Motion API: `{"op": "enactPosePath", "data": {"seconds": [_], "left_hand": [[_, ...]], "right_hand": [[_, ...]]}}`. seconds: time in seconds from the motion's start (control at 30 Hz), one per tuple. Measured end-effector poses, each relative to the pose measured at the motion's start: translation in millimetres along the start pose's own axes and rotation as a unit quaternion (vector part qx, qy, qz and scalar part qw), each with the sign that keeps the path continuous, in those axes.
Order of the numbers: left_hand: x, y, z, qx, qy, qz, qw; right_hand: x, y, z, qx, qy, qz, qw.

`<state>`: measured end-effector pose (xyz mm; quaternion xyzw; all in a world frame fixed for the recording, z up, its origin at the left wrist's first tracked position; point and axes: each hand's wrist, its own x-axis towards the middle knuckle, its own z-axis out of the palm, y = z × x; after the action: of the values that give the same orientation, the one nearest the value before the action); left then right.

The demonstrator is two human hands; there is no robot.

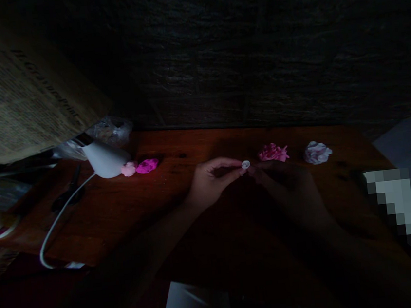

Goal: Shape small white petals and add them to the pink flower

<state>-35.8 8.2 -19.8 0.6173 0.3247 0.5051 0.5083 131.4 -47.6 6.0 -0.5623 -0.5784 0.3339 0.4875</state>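
So, pretty dark scene, but both hands are out over the middle of the desk (134, 215). The left hand (207, 185) has its thumb and finger nearly closed in a pinch, with a small white curled piece (246, 165) between the tips. The right hand (294, 179) comes in from the other side, fingers bent and tips right up at the piece, though it's too shadowy to tell whether they're actually gripping it or how far open they are.

Just beyond the right hand sits a pink ruffled lump (273, 152), kinda flower-like, and farther right is a whitish ruffled lump (317, 152), apart from the pink one. Over on the left, a pale pink lump (128, 169) and a magenta lump (148, 166) sit side by side, next to the white lamp base (106, 159). The shade (18, 90) has newspaper-style print on it, some clear crinkly plastic (113, 130) is behind the base, and a white cord (56, 218) loops down toward the near edge, passing a dark tool (68, 194), maybe scissors. Behind the desk is a dark, rough-textured wall (214, 65)
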Motion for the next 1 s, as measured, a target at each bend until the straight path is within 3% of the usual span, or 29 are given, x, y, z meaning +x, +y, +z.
{"op": "enactPosePath", "data": {"seconds": [0.2, 0.5, 1.0], "left_hand": [[-2.1, 4.3, 1.1, 0.027, 0.032, 0.017, 0.999], [-3.1, 3.4, 1.4, 0.022, 0.030, 0.030, 0.999], [-0.5, 4.5, 0.9, 0.058, 0.086, 0.054, 0.993]], "right_hand": [[-4.2, 5.0, 5.6, -0.012, 0.012, -0.014, 1.000], [-3.7, 3.2, 7.4, 0.015, 0.034, -0.028, 0.999], [-10.5, 5.7, 11.5, -0.021, -0.009, -0.087, 0.996]]}}
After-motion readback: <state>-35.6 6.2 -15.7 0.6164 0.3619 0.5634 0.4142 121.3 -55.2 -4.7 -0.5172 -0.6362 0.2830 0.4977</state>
